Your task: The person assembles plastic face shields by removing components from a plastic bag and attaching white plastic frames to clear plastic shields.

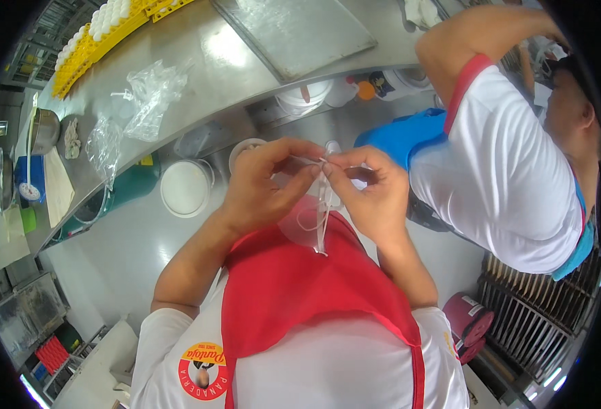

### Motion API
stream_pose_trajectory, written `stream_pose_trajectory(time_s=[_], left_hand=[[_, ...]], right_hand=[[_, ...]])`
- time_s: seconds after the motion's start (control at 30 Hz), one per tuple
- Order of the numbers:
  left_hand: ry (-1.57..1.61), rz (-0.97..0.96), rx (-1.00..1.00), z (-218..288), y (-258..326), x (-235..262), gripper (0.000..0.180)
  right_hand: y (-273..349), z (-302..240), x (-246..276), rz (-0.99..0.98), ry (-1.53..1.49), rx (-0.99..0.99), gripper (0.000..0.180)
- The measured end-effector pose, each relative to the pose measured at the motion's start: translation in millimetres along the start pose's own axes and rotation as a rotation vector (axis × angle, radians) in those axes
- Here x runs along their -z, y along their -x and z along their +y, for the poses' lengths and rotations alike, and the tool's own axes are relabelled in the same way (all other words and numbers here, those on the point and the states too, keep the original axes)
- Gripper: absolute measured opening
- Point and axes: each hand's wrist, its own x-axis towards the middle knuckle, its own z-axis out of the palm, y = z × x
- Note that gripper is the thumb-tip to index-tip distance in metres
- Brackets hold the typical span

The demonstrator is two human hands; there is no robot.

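In front of my red apron (300, 300), my two hands meet at chest height. My left hand (266, 183) is closed, thumb and fingertips pinching a thin white cord (326, 225). Pressed close beside it, my right hand (374, 185) pinches the same cord between thumb and forefinger. Loops of the cord hang below the fingertips. A curved, clear plastic piece (295, 225) hangs with the cord under my left hand; its exact kind is hard to make out. The fingers cover the spot where the cord comes together.
A steel table (205, 88) spans the far side, with crumpled clear plastic bags (152, 95), yellow trays of eggs (99, 51) and a flat metal sheet (300, 41). A white lidded bucket (186, 188) stands on the floor. Close at right is a co-worker (498, 170) in white.
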Motion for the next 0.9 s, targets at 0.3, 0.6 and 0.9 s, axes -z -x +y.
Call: stream_pose_trajectory(time_s=[0.3,0.6,0.9], left_hand=[[-0.284,0.056,-0.185,-2,-3,1,0.02],[-0.521,0.162,-0.41,-3,-1,-3,0.018],[-0.313,0.154,-0.185,6,3,-13,0.013]], right_hand=[[3,-4,6,-0.033,-0.014,-0.077,0.01],[6,-4,6,-0.014,-0.121,-0.14,0.014],[5,-3,9,-0.023,-0.036,-0.116,0.024]])
